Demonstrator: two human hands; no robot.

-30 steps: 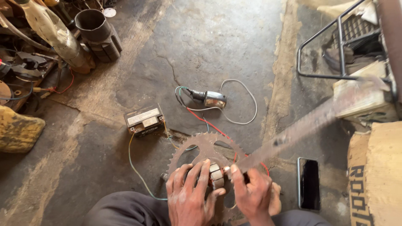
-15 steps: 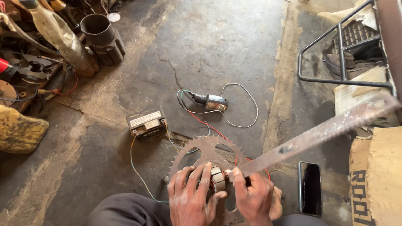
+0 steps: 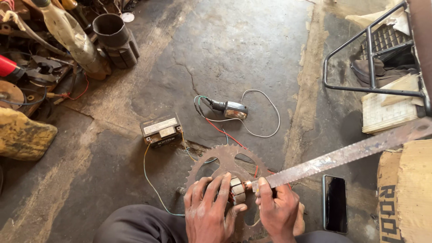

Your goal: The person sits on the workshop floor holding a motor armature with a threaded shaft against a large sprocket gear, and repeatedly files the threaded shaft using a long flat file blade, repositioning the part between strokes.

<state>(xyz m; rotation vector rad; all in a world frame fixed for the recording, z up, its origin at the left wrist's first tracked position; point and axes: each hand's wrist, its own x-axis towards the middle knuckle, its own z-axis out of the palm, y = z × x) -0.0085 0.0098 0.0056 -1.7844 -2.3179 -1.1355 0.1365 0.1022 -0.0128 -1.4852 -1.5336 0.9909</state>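
Left hand (image 3: 209, 211) lies flat over the near side of a rusty sprocket (image 3: 227, 166) on the floor, its fingers (image 3: 223, 189) curled round a small wound motor core (image 3: 237, 191) and pinning it against the sprocket. Right hand (image 3: 278, 210) is closed on the near end of a long rusty saw blade (image 3: 342, 155), whose end meets the core's copper-coloured tip (image 3: 248, 184); the blade runs up and right, off toward a cardboard box (image 3: 407, 189).

Risks, as I judge them:
- Blade teeth sit just beside the left fingers. If the blade skips off the small round core, it could rake the knuckles.
- The core is held only by finger pressure on a loose sprocket. A hard stroke could roll the core or slide the sprocket on the concrete floor (image 3: 234, 54).
- The blade is long, thin and gripped at one end only. It could flex, wander and cut crooked, or nick the windings.
- A dark phone (image 3: 335, 203) lies just right of the right hand, under the blade's line, so a dropped blade could hit its screen.

Further out, thin wires (image 3: 148, 175) run from the sprocket area to a small battery (image 3: 161, 129), and red and white leads reach a small lamp (image 3: 235, 109). A shifting sprocket could drag these wires or pinch them. Scrap metal parts (image 3: 67, 36) lie at far left, a metal frame (image 3: 373, 58) at far right, both well apart from the hands.
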